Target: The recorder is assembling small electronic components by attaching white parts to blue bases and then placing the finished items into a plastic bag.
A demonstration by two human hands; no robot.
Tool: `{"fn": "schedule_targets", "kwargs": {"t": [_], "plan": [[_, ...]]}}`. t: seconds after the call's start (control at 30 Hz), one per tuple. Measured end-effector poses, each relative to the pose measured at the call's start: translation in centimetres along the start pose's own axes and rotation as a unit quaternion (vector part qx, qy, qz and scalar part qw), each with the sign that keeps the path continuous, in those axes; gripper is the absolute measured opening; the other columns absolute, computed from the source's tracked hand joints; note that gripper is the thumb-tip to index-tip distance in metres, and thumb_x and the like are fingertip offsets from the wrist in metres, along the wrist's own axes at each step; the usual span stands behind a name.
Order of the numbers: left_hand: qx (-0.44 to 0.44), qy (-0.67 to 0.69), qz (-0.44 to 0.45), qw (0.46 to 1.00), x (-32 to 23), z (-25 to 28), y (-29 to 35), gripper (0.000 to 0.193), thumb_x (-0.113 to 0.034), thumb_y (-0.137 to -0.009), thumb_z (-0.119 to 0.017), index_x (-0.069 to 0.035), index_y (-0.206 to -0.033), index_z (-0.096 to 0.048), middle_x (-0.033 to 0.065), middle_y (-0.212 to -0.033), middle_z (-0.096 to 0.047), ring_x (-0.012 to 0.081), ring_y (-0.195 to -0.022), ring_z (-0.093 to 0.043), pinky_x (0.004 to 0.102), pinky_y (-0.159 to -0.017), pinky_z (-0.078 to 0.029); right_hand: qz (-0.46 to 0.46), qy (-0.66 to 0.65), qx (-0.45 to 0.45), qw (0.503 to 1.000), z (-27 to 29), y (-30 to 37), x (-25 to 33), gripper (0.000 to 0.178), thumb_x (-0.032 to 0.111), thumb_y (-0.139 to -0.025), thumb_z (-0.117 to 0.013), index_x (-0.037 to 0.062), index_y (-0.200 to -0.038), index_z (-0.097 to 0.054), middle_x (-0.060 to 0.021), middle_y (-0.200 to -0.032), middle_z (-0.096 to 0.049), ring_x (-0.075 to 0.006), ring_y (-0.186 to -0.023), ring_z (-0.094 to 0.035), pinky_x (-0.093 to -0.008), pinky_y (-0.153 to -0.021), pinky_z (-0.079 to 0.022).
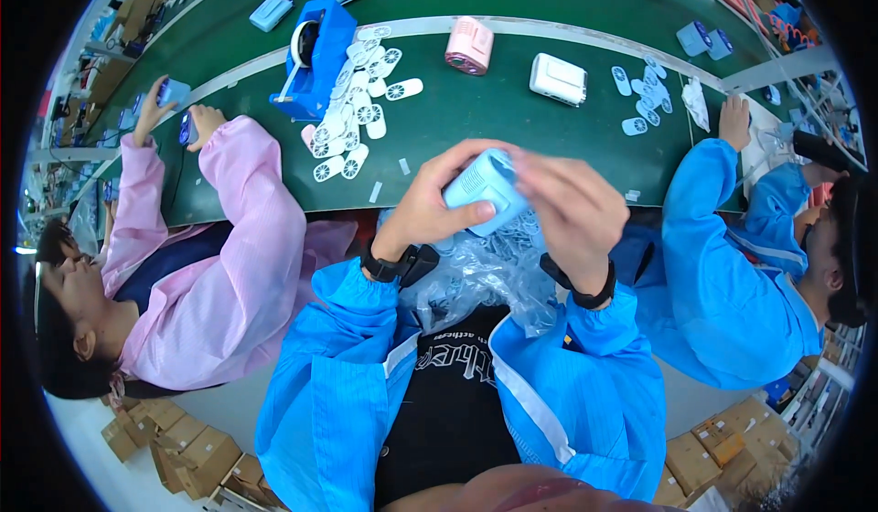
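Note:
A light-blue rounded plastic device (483, 190) with a vented face is gripped in my left hand (432, 199), the thumb across its lower side. At its right end, my right hand (576, 208) reaches in with fingers smeared by motion, so whether they pinch anything cannot be made out. Below both hands a clear plastic bag (480, 279) of small pale-blue parts rests at my lap. Past my left hand, many white fan-patterned oval plates (352, 114) lie heaped on the green table. A pink device (469, 46) and a white device (558, 80) stand farther off.
A blue tape dispenser (320, 55) stands behind the white plates. Pale-blue oval plates (647, 96) lie to the right. A person in a pink sleeve (242, 165) works at left, another in a blue sleeve (704, 183) at right. A raised white strip (412, 26) crosses the green table (512, 114).

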State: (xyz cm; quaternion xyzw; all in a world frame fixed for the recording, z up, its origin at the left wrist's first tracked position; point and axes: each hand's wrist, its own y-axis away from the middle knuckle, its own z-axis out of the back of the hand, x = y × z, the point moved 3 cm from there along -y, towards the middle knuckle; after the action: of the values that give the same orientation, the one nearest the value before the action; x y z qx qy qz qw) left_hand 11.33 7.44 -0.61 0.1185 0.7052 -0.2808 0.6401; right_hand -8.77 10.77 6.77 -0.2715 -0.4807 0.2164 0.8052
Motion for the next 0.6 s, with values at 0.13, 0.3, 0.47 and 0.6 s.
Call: {"fn": "schedule_targets", "kwargs": {"t": [0.13,0.3,0.47,0.6], "plan": [[-0.054,0.008,0.058,0.997,-1.7,0.6,1.3,0.087,-0.036,-0.088,-0.089,0.0,-0.154,-0.044,0.0155,-0.136,-0.066,0.0223,-0.125,-0.065,0.0356,-0.105,-0.051,0.004,-0.066,0.087,0.994,-1.6,0.2,0.7,0.026,-0.007,-0.084,-0.08,-0.003,-0.11,-0.078,-0.0208,-0.116,-0.079,-0.0315,-0.104,-0.078,-0.0375,-0.09,-0.061],[-0.054,-0.031,0.049,0.997,-2.9,0.1,1.9,0.093,-0.032,-0.084,-0.092,0.0,-0.156,-0.042,0.0163,-0.136,-0.066,0.0231,-0.125,-0.066,0.0363,-0.105,-0.052,-0.05,-0.128,0.08,0.987,-1.5,1.5,0.0,0.026,-0.007,-0.086,-0.077,-0.0055,-0.112,-0.078,-0.0229,-0.119,-0.078,-0.036,-0.112,-0.076,-0.0413,-0.096,-0.06],[-0.03,-0.056,-0.002,0.998,-3.0,-0.2,1.6,0.094,-0.029,-0.082,-0.094,-0.001,-0.156,-0.043,0.0161,-0.138,-0.064,0.0236,-0.128,-0.064,0.0368,-0.105,-0.052,-0.052,-0.184,0.077,0.978,-1.2,2.3,-0.6,0.026,-0.008,-0.088,-0.075,-0.0071,-0.113,-0.077,-0.0253,-0.121,-0.076,-0.0389,-0.116,-0.074,-0.0442,-0.1,-0.059],[-0.024,-0.057,-0.028,0.998,-3.0,-0.7,1.3,0.088,-0.026,-0.084,-0.093,-0.003,-0.154,-0.045,0.0157,-0.136,-0.066,0.0235,-0.124,-0.066,0.0366,-0.103,-0.053,-0.047,-0.172,0.091,0.98,-0.7,2.2,-0.5,0.025,-0.007,-0.089,-0.074,-0.007,-0.113,-0.077,-0.0262,-0.122,-0.076,-0.0395,-0.117,-0.073,-0.045,-0.101,-0.058]]}}
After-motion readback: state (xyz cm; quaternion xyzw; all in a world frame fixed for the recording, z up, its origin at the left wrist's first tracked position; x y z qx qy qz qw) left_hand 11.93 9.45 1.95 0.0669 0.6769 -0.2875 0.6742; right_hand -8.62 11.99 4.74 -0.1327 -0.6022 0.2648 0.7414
